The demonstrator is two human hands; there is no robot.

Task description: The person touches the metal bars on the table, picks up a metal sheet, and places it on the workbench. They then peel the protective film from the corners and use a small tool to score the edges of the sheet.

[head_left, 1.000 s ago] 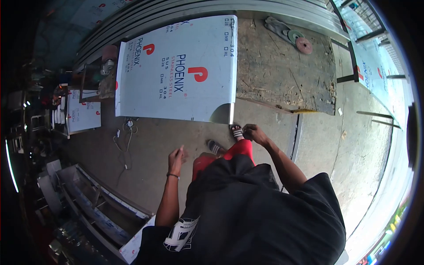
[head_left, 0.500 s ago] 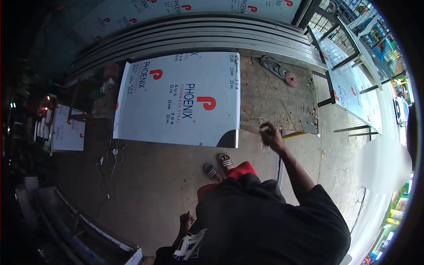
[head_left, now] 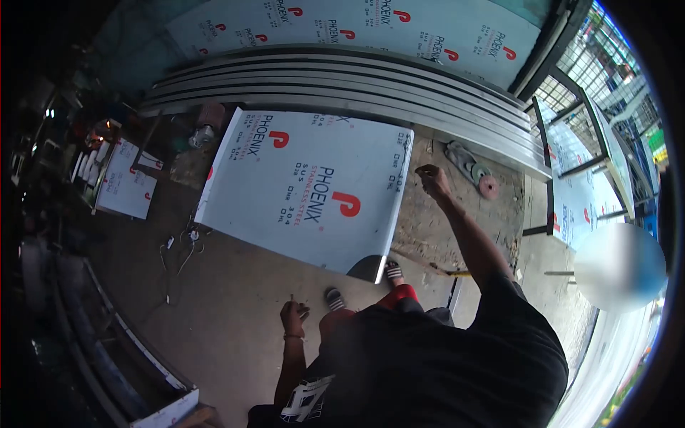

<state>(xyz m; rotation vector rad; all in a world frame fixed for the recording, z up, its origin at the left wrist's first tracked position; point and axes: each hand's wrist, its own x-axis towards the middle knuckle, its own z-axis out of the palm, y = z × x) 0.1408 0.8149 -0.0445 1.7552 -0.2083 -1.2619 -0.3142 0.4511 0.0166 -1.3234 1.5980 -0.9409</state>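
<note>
A stainless steel sheet (head_left: 285, 207) with folded edges, covered in white printed film, lies on the wooden workbench (head_left: 442, 221). A dark bare patch shows at its near right corner. Just beyond the sheet's right edge, above the bench, hovers my right hand (head_left: 433, 183), its fingers bent together; whatever they may pinch is too small to make out. Low on my left, over the floor, my left hand (head_left: 293, 319) is closed, with a thin dark tip sticking up from it that I cannot identify. An angle grinder (head_left: 460, 158) rests right of my right hand, beside a pinkish disc (head_left: 489, 187).
Long metal tubes (head_left: 342, 78) lie along the bench's far side. Another power tool (head_left: 205, 134) sits left of the sheet. A cable (head_left: 187, 250) trails on the floor. Metal frames stand at the lower left (head_left: 107, 342) and right (head_left: 581, 157).
My right hand has moved forward over the bench, alongside the sheet's right edge. My left hand has risen forward from beside my body. The camera view has turned, and I stand nearer the bench.
</note>
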